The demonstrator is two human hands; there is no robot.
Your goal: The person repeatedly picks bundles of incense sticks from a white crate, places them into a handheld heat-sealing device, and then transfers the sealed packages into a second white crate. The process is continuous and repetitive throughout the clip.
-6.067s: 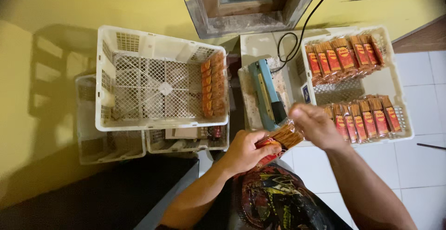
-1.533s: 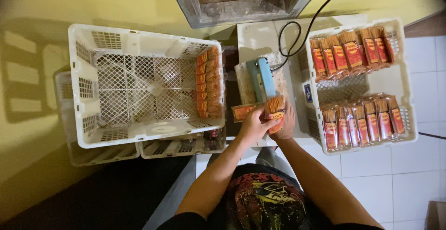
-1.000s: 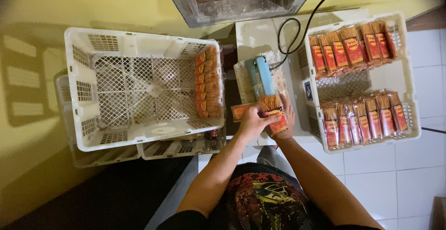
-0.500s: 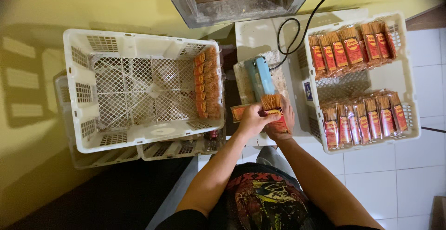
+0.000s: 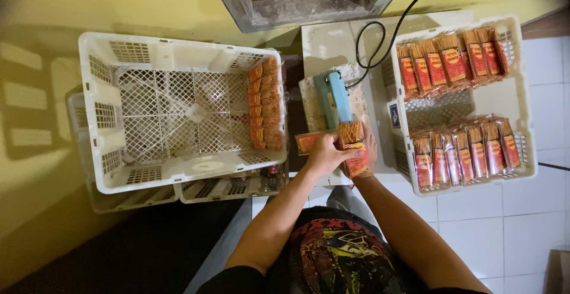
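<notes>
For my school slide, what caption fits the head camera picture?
Two hands hold a clear packet of orange sticks at a blue sealer between white plastic crates.

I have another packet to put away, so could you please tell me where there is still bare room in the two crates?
The left crate has its mesh floor bare left of the packet stack. The right crate has a bare strip between its upper row and lower row. It is crowded around the blue sealer, where both hands grip a packet.
</notes>
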